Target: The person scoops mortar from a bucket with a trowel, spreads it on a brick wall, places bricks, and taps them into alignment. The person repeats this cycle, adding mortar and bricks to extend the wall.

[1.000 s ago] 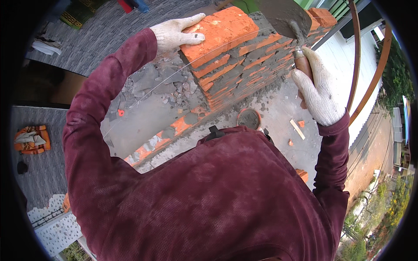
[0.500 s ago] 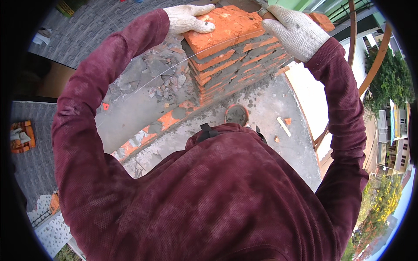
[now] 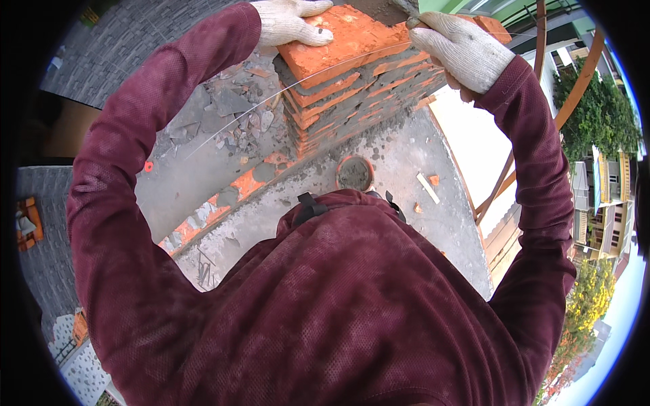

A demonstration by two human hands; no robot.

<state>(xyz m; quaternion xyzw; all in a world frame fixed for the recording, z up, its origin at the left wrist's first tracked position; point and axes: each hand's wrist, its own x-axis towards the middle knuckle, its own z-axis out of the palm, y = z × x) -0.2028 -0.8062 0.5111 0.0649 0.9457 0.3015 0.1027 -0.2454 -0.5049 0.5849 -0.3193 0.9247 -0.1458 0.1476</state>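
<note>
My left hand (image 3: pixel 292 24), in a white knit glove, rests on the left end of a red brick (image 3: pixel 345 40) atop the wall, thumb and index finger spread. My gloved right hand (image 3: pixel 459 53) is closed round a trowel handle (image 3: pixel 414 23) at the brick's right end; the trowel's blade (image 3: pixel 393 9) is largely hidden at the upper edge. Below the top brick show courses of brick and grey mortar (image 3: pixel 345 108). A thin line (image 3: pixel 237 116) runs diagonally past the brick's near edge.
Broken rubble (image 3: pixel 230 105) lies left of the wall. A low brick strip (image 3: pixel 247 183) runs toward the lower left. A mortar bucket (image 3: pixel 354 173) and wood offcut (image 3: pixel 428 188) sit on the concrete floor. Curved metal bars (image 3: pixel 579 84) stand at the right.
My right hand has moved up and left with the trowel, to the brick's right end. My left hand stays on the brick. The whole view has shifted slightly.
</note>
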